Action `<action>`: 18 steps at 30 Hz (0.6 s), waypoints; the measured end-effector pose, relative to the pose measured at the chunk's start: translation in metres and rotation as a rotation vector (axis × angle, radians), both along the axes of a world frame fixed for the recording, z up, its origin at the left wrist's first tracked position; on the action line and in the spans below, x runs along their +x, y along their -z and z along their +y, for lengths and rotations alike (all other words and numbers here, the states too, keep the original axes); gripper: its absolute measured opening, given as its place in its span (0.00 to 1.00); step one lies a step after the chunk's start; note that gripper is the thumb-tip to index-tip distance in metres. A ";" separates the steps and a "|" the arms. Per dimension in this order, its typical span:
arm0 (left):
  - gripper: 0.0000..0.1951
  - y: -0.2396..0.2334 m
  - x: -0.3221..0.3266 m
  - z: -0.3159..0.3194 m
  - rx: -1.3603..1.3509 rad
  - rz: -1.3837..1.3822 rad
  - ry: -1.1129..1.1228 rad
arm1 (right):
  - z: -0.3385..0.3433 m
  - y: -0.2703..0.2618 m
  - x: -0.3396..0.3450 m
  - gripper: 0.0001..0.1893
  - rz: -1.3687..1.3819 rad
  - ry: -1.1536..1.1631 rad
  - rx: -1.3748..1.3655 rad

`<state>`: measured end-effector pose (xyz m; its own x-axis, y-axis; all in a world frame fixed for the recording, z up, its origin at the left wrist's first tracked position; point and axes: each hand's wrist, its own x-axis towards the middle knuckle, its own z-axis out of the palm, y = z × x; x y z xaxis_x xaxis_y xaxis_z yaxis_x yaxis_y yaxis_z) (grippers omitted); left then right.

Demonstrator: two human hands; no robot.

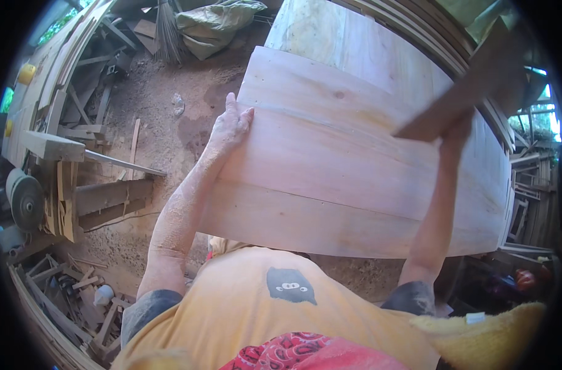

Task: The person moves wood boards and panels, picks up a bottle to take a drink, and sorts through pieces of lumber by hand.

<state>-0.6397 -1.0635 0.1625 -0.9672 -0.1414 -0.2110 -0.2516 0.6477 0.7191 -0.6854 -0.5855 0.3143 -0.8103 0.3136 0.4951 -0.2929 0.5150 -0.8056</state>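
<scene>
A wide, pale wooden panel (308,152) made of joined boards lies before me, on top of another pale panel (355,51). My dusty left hand (232,122) rests on the upper panel's left edge, the thumb and a finger apart along it. On the right, my right hand (457,127) is raised over the panel and gripped round a brown wooden board (461,92), held at a slant. The board is blurred, and its far end fades into the dark rim. Most of my right fingers are hidden behind it.
Long boards (415,32) are stacked beyond the panels. At the left stand a timber frame (54,145) and a round disc (25,199). Wood offcuts (96,319) fill the lower left. A stick broom (166,34) and a sack (211,27) are on the dirt floor behind.
</scene>
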 end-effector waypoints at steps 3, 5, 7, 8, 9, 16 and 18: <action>0.41 -0.006 0.001 0.001 0.020 0.008 0.015 | -0.044 0.063 -0.032 0.29 -0.522 0.106 0.728; 0.41 -0.009 0.002 0.001 0.063 0.016 0.024 | -0.067 0.097 -0.038 0.39 -0.991 -0.024 0.926; 0.39 -0.009 0.001 -0.001 0.114 -0.015 0.018 | -0.075 0.110 -0.033 0.43 -0.987 0.118 0.865; 0.38 -0.007 0.003 -0.004 0.180 -0.001 0.006 | -0.077 0.111 -0.027 0.42 -0.917 0.108 0.774; 0.38 -0.005 0.001 -0.006 0.187 -0.021 0.046 | -0.080 0.111 -0.018 0.42 -0.761 0.113 0.694; 0.34 0.021 -0.003 -0.023 0.658 -0.180 0.073 | -0.148 0.113 0.065 0.36 -0.889 0.352 0.555; 0.33 0.021 -0.006 -0.025 0.651 -0.166 0.083 | -0.170 0.113 0.079 0.36 -0.939 0.443 0.195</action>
<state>-0.6454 -1.0882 0.1412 -0.9168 0.1379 -0.3748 -0.3607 0.1170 0.9253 -0.6060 -0.7559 0.2012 -0.7268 0.6579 -0.1976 0.6512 0.5684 -0.5028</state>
